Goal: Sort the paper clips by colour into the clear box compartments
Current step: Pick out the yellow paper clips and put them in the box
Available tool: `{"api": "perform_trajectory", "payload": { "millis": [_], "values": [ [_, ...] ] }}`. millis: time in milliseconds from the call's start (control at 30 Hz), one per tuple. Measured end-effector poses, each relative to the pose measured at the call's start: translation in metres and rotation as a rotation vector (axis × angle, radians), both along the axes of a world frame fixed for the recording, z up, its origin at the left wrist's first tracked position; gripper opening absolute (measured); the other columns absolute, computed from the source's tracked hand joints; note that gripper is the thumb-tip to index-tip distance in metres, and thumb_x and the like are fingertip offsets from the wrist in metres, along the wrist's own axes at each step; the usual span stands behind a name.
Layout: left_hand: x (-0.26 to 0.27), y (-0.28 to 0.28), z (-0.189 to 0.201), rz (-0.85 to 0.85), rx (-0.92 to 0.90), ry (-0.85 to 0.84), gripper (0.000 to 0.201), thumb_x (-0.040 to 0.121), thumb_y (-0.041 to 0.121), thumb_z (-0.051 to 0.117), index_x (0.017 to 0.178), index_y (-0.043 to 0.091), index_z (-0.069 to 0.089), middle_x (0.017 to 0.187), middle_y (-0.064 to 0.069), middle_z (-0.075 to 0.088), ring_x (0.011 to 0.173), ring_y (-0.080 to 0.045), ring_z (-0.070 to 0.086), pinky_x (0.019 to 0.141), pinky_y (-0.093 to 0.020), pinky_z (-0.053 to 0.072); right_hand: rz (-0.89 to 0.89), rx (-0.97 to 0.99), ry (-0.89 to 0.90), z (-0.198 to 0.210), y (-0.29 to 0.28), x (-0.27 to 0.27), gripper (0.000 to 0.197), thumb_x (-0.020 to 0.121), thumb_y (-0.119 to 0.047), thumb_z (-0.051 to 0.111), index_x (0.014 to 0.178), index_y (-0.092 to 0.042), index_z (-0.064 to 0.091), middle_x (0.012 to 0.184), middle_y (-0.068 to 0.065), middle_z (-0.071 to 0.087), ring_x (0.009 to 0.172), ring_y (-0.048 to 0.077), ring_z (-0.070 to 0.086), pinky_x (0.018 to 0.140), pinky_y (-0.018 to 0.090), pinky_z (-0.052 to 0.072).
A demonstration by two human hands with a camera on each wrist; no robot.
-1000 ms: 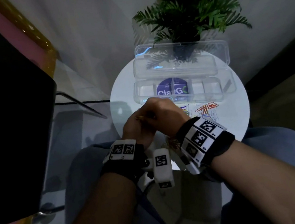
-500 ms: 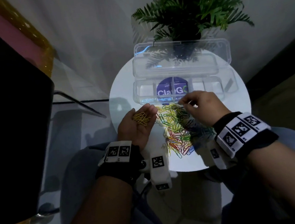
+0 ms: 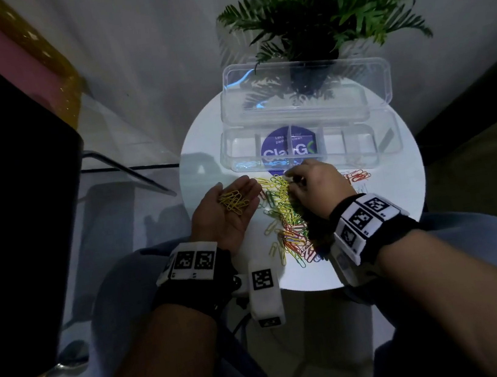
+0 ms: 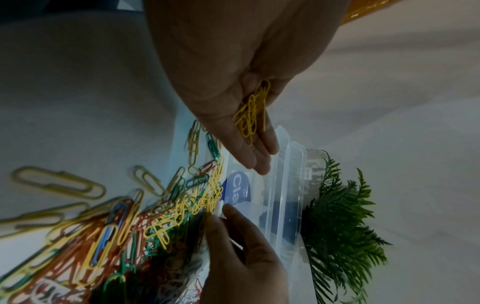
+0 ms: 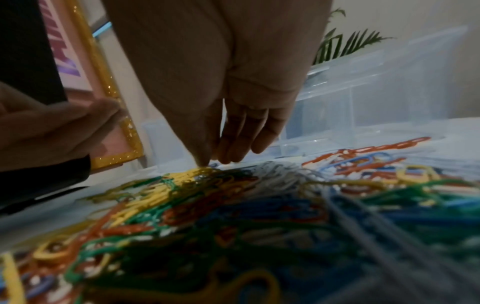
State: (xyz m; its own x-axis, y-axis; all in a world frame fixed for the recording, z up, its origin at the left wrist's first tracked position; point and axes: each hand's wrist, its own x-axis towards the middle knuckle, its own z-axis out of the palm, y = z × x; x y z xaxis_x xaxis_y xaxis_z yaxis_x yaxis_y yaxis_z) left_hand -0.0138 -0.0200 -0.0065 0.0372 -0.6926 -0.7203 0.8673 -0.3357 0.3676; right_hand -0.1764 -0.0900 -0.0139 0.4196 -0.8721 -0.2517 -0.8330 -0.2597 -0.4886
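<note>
A heap of mixed coloured paper clips [image 3: 286,218] lies on the round white table [image 3: 388,216], in front of the clear compartment box [image 3: 348,160]. My left hand [image 3: 236,190] is palm up to the left of the heap, fingers straight, carrying several yellow clips [image 3: 234,202] [image 4: 253,111]. My right hand [image 3: 290,179] reaches down at the heap's far end, close to the box. In the right wrist view, its thumb and forefinger [image 5: 213,162] meet on a yellow clip on top of the heap [image 5: 233,205].
The box lid [image 3: 307,93] stands open behind the compartments, with a potted fern [image 3: 320,2] behind it. A blue round sticker [image 3: 287,147] shows through the box. A small cluster of orange clips [image 3: 359,176] lies to the right. My knees are under the table's near edge.
One second ago my right hand was over the left palm. It has since moved right to the far end of the heap. The left palm stays up with the yellow clips.
</note>
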Motion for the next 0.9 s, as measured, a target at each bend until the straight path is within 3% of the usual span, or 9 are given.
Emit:
{"api": "perform_trajectory", "payload": {
  "millis": [133,300,433,567,700,800,900],
  "values": [
    [-0.001,0.0,0.002,0.002,-0.004,-0.011,0.046,0.102,0.028,0.026,0.09,0.002,0.062,0.074,-0.009,0.073,0.066,-0.016,0.072,0.062,-0.023,0.057,0.012,0.017,0.102,-0.002,0.003,0.009,0.035,0.088,-0.029,0.059,0.115,-0.007,0.062,0.115,0.015,0.055,0.11,0.031,0.052,0.09,0.033,0.043],
    [-0.001,0.001,0.003,0.0,-0.001,-0.014,0.045,0.102,0.028,0.026,0.09,0.003,0.062,0.074,-0.009,0.073,0.066,-0.016,0.072,0.061,-0.023,0.057,-0.071,0.027,0.082,-0.003,0.001,0.014,0.028,0.082,-0.026,0.067,0.102,-0.007,0.066,0.108,0.014,0.062,0.102,0.031,0.057,0.089,0.035,0.045],
    [0.0,0.002,0.003,0.004,-0.007,-0.019,0.044,0.102,0.027,0.026,0.09,0.003,0.061,0.072,-0.008,0.073,0.065,-0.015,0.071,0.06,-0.023,0.056,-0.224,0.122,-0.115,0.0,0.003,0.008,0.013,0.078,-0.021,0.072,0.087,-0.011,0.072,0.087,0.009,0.07,0.084,0.022,0.065,0.078,0.028,0.051],
    [-0.001,0.001,0.002,0.021,-0.014,-0.036,0.045,0.102,0.027,0.024,0.089,0.003,0.061,0.07,-0.006,0.073,0.063,-0.014,0.071,0.059,-0.021,0.056,-0.392,0.247,-0.384,0.012,0.005,-0.002,0.007,0.079,-0.017,0.072,0.083,-0.012,0.074,0.072,0.008,0.067,0.062,0.015,0.059,0.06,0.017,0.05],
    [-0.002,-0.001,0.002,0.036,-0.012,-0.045,0.047,0.102,0.027,0.023,0.088,0.002,0.061,0.068,-0.007,0.072,0.061,-0.014,0.071,0.058,-0.021,0.056,-0.419,0.35,-0.539,0.026,0.006,-0.013,0.006,0.079,-0.014,0.072,0.085,-0.014,0.073,0.086,0.017,0.068,0.076,0.014,0.056,0.069,0.014,0.045],
    [-0.006,-0.002,0.001,0.028,0.002,-0.046,0.049,0.102,0.027,0.023,0.087,0.002,0.062,0.069,-0.008,0.072,0.061,-0.014,0.071,0.059,-0.022,0.056,-0.461,0.455,-0.691,0.032,0.009,-0.017,0.009,0.077,-0.008,0.073,0.08,-0.016,0.07,0.083,0.018,0.062,0.076,0.016,0.055,0.077,0.019,0.047],
    [-0.012,-0.004,0.0,-0.004,0.008,-0.035,0.05,0.102,0.027,0.024,0.085,0.001,0.062,0.069,-0.01,0.071,0.061,-0.016,0.071,0.06,-0.024,0.057,-0.461,0.465,-0.757,0.036,0.011,-0.016,0.01,0.075,-0.005,0.073,0.078,-0.013,0.069,0.071,0.011,0.063,0.066,0.01,0.058,0.071,0.017,0.048]
  ]
}}
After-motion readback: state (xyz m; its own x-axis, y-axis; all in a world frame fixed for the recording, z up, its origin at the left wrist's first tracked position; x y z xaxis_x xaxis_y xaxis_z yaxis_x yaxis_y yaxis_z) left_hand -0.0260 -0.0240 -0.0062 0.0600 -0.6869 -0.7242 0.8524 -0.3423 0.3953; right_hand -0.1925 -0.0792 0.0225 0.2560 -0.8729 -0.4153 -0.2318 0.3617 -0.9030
